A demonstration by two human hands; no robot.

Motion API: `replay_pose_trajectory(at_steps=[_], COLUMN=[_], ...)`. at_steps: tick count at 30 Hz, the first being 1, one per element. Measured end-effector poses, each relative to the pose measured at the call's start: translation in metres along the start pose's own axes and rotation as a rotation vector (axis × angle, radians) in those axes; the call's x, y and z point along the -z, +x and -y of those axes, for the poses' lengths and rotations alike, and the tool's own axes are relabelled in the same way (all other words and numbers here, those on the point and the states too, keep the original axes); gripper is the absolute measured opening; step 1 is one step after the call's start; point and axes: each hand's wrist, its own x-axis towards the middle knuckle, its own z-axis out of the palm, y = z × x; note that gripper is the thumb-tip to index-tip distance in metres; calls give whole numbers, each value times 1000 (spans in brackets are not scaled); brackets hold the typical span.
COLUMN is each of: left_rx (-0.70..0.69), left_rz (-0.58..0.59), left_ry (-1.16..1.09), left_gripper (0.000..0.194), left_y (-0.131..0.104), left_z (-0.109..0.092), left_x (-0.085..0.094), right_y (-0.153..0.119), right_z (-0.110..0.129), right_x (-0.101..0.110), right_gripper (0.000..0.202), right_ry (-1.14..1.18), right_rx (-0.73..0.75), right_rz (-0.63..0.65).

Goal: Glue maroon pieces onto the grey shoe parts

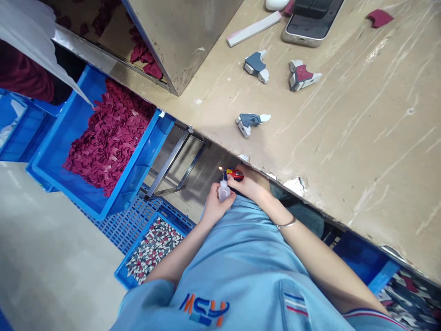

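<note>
My left hand (pixel 215 206) is wrapped around a small translucent squeeze bottle (pixel 223 190) with a narrow tip, held upright in front of my waist. In my right hand (pixel 251 185) is a red and yellow lighter (pixel 235 174), lying sideways just above the bottle. A small flame (pixel 221 168) burns right by the bottle's tip. Both hands are below the table edge, close together. On the table (pixel 344 151) lie a grey-and-white part (pixel 251 120), another such part (pixel 256 65) and a part with a maroon piece (pixel 303 76).
A blue crate (pixel 99 209) full of maroon pieces stands to the left. Below it, a smaller blue tray (pixel 121 276) holds many mixed small parts. A phone (pixel 306 30), a white strip (pixel 254 28) and a maroon scrap (pixel 379 18) lie on the table. A metal box (pixel 186 41) stands at its left.
</note>
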Motion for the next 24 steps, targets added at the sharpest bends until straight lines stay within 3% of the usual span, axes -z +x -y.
replay_pose_trajectory(at_steps=[24], left_rx=[20], left_rz=[-3], left_ry=[-26], left_gripper=[36], left_y=[1], left_z=[1], left_x=[-2], right_y=[1], right_z=[-4], right_x=[-3], right_gripper=[24], right_ry=[-24], right_rx=[46], right_rz=[-116])
